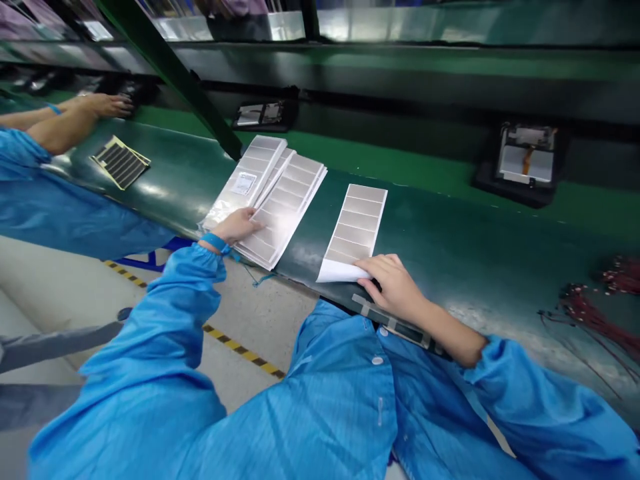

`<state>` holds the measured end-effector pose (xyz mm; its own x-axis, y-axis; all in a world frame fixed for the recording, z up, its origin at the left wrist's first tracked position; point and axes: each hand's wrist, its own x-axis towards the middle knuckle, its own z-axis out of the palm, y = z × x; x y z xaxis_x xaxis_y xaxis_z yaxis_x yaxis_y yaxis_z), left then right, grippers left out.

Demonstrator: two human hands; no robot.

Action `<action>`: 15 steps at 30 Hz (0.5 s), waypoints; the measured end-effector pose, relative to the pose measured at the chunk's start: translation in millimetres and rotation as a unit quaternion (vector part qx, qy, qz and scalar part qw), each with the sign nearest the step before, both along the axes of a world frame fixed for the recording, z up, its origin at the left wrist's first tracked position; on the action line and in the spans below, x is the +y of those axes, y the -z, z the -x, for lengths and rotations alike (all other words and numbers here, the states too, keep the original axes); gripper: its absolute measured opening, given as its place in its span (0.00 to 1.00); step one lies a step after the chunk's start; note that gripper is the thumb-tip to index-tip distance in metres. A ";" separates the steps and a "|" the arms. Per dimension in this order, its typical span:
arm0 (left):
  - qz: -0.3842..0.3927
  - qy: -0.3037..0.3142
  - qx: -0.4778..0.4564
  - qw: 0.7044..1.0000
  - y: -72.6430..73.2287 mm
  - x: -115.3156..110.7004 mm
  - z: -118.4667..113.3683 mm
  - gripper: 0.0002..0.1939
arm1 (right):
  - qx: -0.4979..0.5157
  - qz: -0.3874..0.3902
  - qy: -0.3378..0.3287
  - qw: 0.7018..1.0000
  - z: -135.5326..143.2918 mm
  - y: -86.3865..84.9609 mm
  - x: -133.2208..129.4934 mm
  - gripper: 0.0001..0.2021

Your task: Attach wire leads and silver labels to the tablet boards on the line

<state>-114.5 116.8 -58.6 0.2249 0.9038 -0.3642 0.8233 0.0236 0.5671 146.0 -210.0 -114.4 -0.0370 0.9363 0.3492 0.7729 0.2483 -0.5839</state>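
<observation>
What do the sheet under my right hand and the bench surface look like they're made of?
The single sheet under the right hand looks like white backing paper carrying silvery, foil-like labels: matte grey rectangles, white curled corner. The bench surface seems a dark green rubbery or vinyl mat, going by its soft sheen and smudges.

A long dark green workbench surface is running across the view, carrying several things. A fanned stack of silvery label sheets is lying near its front edge, and a single white sheet of grey rectangular labels is lying just beside it, apart. A yellow-edged dark striped sheet is resting further left. A tangle of thin red wires is sprawling at the right end.
</observation>
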 end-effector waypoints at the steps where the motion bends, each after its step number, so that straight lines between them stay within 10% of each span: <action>1: -0.011 0.012 0.031 0.999 0.7 -0.2 -2.8 0.23 | 0.003 -0.005 0.001 1.000 0.5 1.4 0.2 0.13; 5: -0.114 0.041 0.132 0.984 -20.7 -13.7 -4.6 0.32 | 0.002 -0.028 0.017 0.999 -1.6 3.5 2.9 0.14; 10: -0.250 0.205 0.174 0.930 -106.7 -37.4 -17.1 0.29 | 0.012 -0.058 0.034 0.998 -2.2 1.8 23.2 0.14; 15: -0.035 0.262 0.028 0.964 -144.9 -6.8 -95.0 0.22 | -0.027 -0.001 -0.062 0.998 12.3 16.7 46.0 0.16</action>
